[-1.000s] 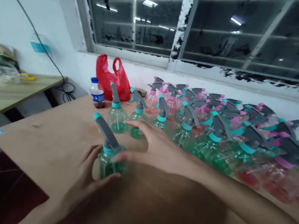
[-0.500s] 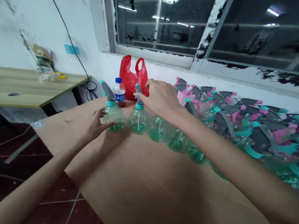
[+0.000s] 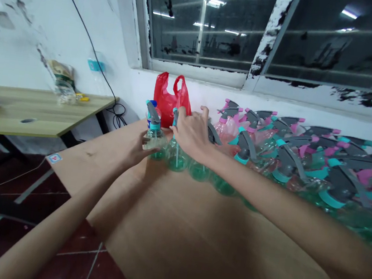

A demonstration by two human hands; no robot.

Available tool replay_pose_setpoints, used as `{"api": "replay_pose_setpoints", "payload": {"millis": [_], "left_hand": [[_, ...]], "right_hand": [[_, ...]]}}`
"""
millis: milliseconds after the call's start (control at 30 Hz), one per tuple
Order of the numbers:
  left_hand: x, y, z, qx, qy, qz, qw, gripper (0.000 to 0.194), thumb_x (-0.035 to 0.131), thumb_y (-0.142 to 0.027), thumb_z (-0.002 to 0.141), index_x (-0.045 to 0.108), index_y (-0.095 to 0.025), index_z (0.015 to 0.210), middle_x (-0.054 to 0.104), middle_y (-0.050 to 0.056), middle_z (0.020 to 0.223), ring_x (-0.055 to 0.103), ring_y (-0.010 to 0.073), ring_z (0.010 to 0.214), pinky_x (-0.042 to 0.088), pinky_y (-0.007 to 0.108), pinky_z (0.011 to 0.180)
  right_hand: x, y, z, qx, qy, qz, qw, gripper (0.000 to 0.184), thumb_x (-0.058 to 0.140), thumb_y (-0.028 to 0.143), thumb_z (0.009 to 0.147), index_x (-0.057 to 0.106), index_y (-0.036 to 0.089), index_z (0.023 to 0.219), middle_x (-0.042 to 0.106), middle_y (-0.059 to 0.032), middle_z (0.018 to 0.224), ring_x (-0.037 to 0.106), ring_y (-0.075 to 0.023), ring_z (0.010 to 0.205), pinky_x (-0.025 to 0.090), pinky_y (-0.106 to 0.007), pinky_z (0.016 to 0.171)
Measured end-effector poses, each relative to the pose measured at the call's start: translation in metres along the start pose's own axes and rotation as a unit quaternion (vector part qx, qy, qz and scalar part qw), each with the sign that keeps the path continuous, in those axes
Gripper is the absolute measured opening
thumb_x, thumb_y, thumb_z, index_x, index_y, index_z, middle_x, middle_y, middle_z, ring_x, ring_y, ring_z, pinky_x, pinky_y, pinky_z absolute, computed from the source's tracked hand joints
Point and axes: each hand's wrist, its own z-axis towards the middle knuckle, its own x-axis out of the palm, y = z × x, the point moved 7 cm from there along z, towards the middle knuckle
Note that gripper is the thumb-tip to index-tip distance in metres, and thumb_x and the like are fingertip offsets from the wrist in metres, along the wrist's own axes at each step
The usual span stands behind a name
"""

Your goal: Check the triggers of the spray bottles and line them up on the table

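Observation:
My left hand (image 3: 137, 150) is wrapped around the left side of a clear green spray bottle (image 3: 158, 144) with a grey and teal head, upright at the left end of a row. Just right of it stands a second spray bottle (image 3: 176, 159). My right hand (image 3: 192, 131) is closed at this second bottle's head, with the thumb and fingers covering most of it; one finger sticks up. More green spray bottles (image 3: 198, 171) continue the row to the right, partly hidden behind my right forearm.
A crowd of spray bottles with pink or teal heads (image 3: 289, 160) fills the table's right side along the wall. A red plastic bag (image 3: 166, 102) and a mostly hidden blue-capped bottle (image 3: 152, 104) stand behind the row. Another wooden table (image 3: 45, 116) is at the left.
My left hand has moved the end spray bottle rightward, close to the second one and in front of the blue-capped bottle. My right hand stays at the second bottle's head; its fingers have shifted.

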Motion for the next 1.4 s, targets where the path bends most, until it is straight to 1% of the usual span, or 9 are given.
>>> {"api": "replay_pose_setpoints", "payload": {"millis": [200, 333, 433, 733, 900, 1000, 1100, 1233, 1400], "left_hand": [[-0.012, -0.009, -0.015, -0.006, -0.048, 0.012, 0.999, 0.084, 0.076, -0.041, 0.064, 0.035, -0.017, 0.133, 0.056, 0.015, 0.117, 0.052, 0.0352, 0.114, 0.044, 0.048, 0.088], [-0.029, -0.033, -0.058, 0.016, -0.1, 0.009, 0.995, 0.078, 0.066, -0.05, 0.073, 0.033, -0.018, 0.134, 0.045, 0.017, 0.13, 0.043, 0.0351, 0.123, 0.039, 0.05, 0.095], [-0.023, -0.057, -0.099, 0.043, -0.073, -0.012, 0.996, 0.067, 0.061, -0.052, 0.078, 0.037, -0.02, 0.131, 0.051, 0.012, 0.125, 0.049, 0.0304, 0.119, 0.042, 0.046, 0.094], [0.055, -0.138, -0.187, 0.115, 0.159, -0.09, 0.976, 0.077, 0.071, -0.045, 0.077, 0.027, -0.031, 0.139, 0.046, 0.007, 0.136, 0.044, 0.032, 0.124, 0.038, 0.05, 0.101], [0.101, -0.178, -0.206, 0.165, 0.232, -0.129, 0.95, 0.076, 0.068, -0.044, 0.079, 0.025, -0.03, 0.14, 0.046, 0.007, 0.136, 0.046, 0.0306, 0.123, 0.041, 0.049, 0.099], [0.131, -0.197, -0.215, 0.165, 0.272, -0.141, 0.937, 0.079, 0.071, -0.047, 0.076, 0.025, -0.03, 0.138, 0.048, 0.008, 0.133, 0.051, 0.0315, 0.117, 0.045, 0.05, 0.094], [0.16, -0.22, -0.224, 0.18, 0.308, -0.159, 0.921, 0.08, 0.076, -0.047, 0.071, 0.03, -0.029, 0.134, 0.051, 0.008, 0.127, 0.052, 0.0332, 0.114, 0.044, 0.052, 0.093], [0.194, -0.252, -0.233, 0.203, 0.347, -0.198, 0.894, 0.077, 0.079, -0.044, 0.068, 0.037, -0.024, 0.13, 0.051, 0.01, 0.123, 0.051, 0.0327, 0.113, 0.043, 0.051, 0.093], [0.222, -0.281, -0.237, 0.236, 0.366, -0.216, 0.874, 0.066, 0.077, -0.043, 0.071, 0.045, -0.022, 0.125, 0.052, 0.01, 0.12, 0.05, 0.0327, 0.112, 0.043, 0.052, 0.093]], "right_hand": [[-0.002, 0.004, -0.001, -0.026, -0.011, -0.003, 1.0, 0.029, 0.045, 0.016, 0.086, 0.054, 0.004, 0.11, 0.068, -0.0113, 0.072, 0.061, -0.0314, 0.083, 0.015, -0.05, 0.099], [-0.015, 0.014, -0.014, -0.048, -0.013, 0.001, 0.999, 0.03, 0.044, 0.017, 0.087, 0.055, 0.005, 0.112, 0.069, -0.0108, 0.075, 0.061, -0.0307, 0.084, 0.015, -0.052, 0.101], [-0.036, 0.026, -0.036, -0.08, -0.006, 0.004, 0.997, 0.032, 0.045, 0.018, 0.087, 0.056, 0.004, 0.114, 0.07, -0.0106, 0.078, 0.06, -0.0301, 0.086, 0.015, -0.051, 0.103], [-0.11, 0.02, -0.139, -0.094, 0.009, 0.083, 0.992, 0.039, 0.051, 0.028, 0.089, 0.053, 0.01, 0.123, 0.072, -0.0074, 0.09, 0.059, -0.0251, 0.092, 0.012, -0.05, 0.109], [-0.128, -0.036, -0.195, 0.032, 0.042, 0.223, 0.973, 0.067, 0.066, 0.05, 0.076, 0.043, 0.019, 0.129, 0.068, -0.0066, 0.108, 0.057, -0.0263, 0.109, 0.01, -0.052, 0.112], [-0.122, -0.074, -0.231, 0.126, 0.098, 0.306, 0.939, 0.089, 0.073, 0.054, 0.066, 0.029, 0.023, 0.138, 0.049, -0.0125, 0.136, 0.042, -0.0302, 0.127, 0.03, -0.053, 0.106], [-0.12, -0.098, -0.259, 0.163, 0.099, 0.402, 0.896, 0.085, 0.074, 0.042, 0.069, 0.028, 0.027, 0.139, 0.042, -0.0106, 0.143, 0.046, -0.0281, 0.125, 0.041, -0.047, 0.1], [-0.133, -0.115, -0.273, 0.174, 0.035, 0.462, 0.869, 0.064, 0.071, 0.029, 0.072, 0.043, 0.027, 0.129, 0.057, -0.0074, 0.127, 0.057, -0.0263, 0.111, 0.047, -0.042, 0.092], [-0.141, -0.134, -0.279, 0.249, 0.016, 0.52, 0.817, 0.048, 0.07, 0.034, 0.073, 0.054, 0.025, 0.118, 0.057, -0.0072, 0.126, 0.065, -0.0211, 0.093, 0.054, -0.037, 0.082]]}}
